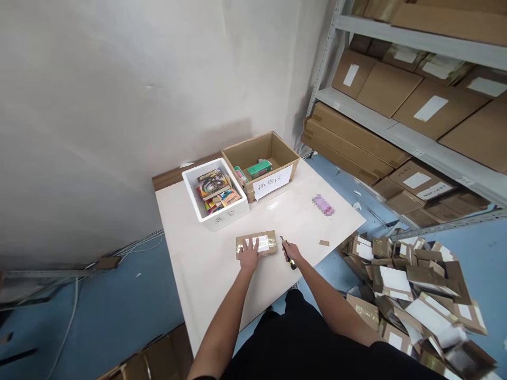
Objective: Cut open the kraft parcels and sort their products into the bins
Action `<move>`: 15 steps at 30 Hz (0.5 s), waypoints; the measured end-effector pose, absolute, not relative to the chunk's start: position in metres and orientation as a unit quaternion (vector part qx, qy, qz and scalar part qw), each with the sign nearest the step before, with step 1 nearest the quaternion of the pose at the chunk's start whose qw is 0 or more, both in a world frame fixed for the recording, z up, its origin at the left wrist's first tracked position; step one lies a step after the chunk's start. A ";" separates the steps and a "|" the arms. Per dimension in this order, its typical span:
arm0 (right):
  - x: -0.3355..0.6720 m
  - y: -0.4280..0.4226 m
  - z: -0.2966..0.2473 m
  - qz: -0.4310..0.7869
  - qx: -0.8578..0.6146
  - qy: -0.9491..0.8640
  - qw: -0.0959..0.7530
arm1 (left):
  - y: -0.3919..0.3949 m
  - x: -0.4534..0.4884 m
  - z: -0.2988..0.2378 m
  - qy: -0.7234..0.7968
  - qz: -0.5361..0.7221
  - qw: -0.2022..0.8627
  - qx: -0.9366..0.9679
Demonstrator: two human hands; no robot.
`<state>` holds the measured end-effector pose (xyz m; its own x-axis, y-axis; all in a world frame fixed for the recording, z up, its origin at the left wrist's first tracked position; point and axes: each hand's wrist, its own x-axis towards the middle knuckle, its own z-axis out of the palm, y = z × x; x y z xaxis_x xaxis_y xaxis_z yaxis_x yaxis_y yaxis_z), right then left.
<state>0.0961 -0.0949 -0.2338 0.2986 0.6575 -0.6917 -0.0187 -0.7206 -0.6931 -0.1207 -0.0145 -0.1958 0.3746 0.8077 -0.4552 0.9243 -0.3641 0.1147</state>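
Observation:
A small taped cardboard box (270, 243) with a white label lies flat on the white table (209, 274). My left hand (249, 256) rests on top of it, fingers spread over the label and the near edge. Just right of the box, my right hand (292, 252) is wrapped round a black and yellow utility knife (293, 264). The knife's tip points away from me, toward the box's right end, and is apart from it. How far the blade is out is too small to tell.
Behind the box stand a white bin (227, 217) of books and an open cardboard carton (259, 142) with green boxes. A blurred pink item (323, 205) and a cardboard scrap (324, 243) lie at right. Shelving (364, 113) and a heap of opened boxes (415, 295) flank the table.

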 end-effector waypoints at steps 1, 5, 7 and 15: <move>0.101 -0.093 -0.233 0.552 -0.753 -0.219 0.283 | -0.021 -0.113 -0.198 0.546 -0.160 0.166 0.805; 0.118 -0.077 -0.228 0.541 -0.777 -0.239 0.215 | -0.034 -0.095 -0.202 0.567 -0.167 0.142 0.794; 0.122 -0.066 -0.223 0.541 -0.776 -0.249 0.207 | -0.033 -0.094 -0.202 0.565 -0.174 0.143 0.794; 0.129 -0.048 -0.216 0.556 -0.757 -0.302 0.164 | -0.030 -0.094 -0.198 0.573 -0.182 0.140 0.787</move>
<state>0.1292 -0.0484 -0.2156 0.1996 0.6395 -0.7424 0.2746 -0.7638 -0.5841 -0.0936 -0.0295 -0.1979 0.2767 0.8508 -0.4468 0.9527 -0.3036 0.0119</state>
